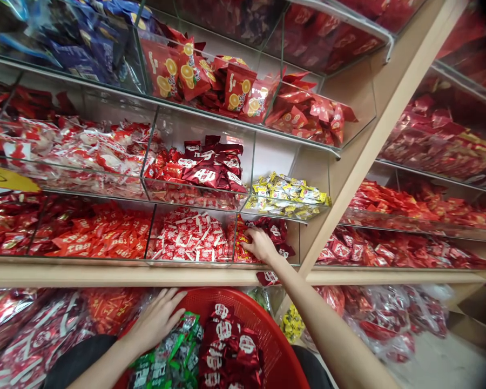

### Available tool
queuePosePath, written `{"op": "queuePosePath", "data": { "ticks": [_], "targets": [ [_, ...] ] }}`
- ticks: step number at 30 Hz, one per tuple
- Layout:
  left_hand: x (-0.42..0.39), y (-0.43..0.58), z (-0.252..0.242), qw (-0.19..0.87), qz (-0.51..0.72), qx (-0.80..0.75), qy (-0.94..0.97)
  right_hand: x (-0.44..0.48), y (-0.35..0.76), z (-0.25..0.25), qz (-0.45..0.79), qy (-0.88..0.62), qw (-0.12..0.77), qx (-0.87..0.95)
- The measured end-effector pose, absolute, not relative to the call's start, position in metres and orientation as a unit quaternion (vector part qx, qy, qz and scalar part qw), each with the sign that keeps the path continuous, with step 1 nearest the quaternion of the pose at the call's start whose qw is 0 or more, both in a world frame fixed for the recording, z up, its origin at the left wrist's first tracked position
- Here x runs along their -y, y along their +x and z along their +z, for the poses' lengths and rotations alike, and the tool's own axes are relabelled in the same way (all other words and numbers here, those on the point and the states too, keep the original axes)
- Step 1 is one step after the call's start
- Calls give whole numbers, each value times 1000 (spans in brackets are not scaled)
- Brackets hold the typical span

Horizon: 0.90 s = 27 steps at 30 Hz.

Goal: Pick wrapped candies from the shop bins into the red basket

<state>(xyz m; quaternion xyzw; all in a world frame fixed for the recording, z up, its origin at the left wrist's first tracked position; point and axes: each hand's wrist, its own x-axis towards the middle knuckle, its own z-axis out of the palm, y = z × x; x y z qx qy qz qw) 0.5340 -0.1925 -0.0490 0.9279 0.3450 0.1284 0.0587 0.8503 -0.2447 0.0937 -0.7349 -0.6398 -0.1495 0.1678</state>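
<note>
My right hand (pixel 260 244) reaches into a clear bin on the lowest shelf, its fingers curled over small red and gold candy packets (pixel 243 249) beside dark red packets (pixel 277 233). What the fingers grip is hidden. My left hand (pixel 157 319) rests fingers-spread on the rim of a red plastic basket (pixel 267 329) held low in front of me. The basket holds dark red packets (pixel 227 346) and green packets (pixel 170 362).
Clear acrylic bins on wooden shelves hold red-and-white candies (pixel 188 237), orange packets (pixel 101 232), yellow packets (pixel 287 194) and orange-print red bags (pixel 194 75). A wooden upright (pixel 372 140) divides this unit from more red snack shelves at right. Bagged goods lie below the shelf.
</note>
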Motion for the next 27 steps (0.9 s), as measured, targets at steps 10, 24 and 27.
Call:
{"op": "queuePosePath", "data": {
  "ticks": [10,24,27],
  "targets": [
    [196,537,-38,69,117,-343,929,253,855,98,-130,-711,284,630],
    [199,538,-35,47,112,-314,942,383,752,37,146,-664,170,713],
    [199,538,-34,42,115,-307,944,393,732,14,138,-653,11,745]
  ]
}}
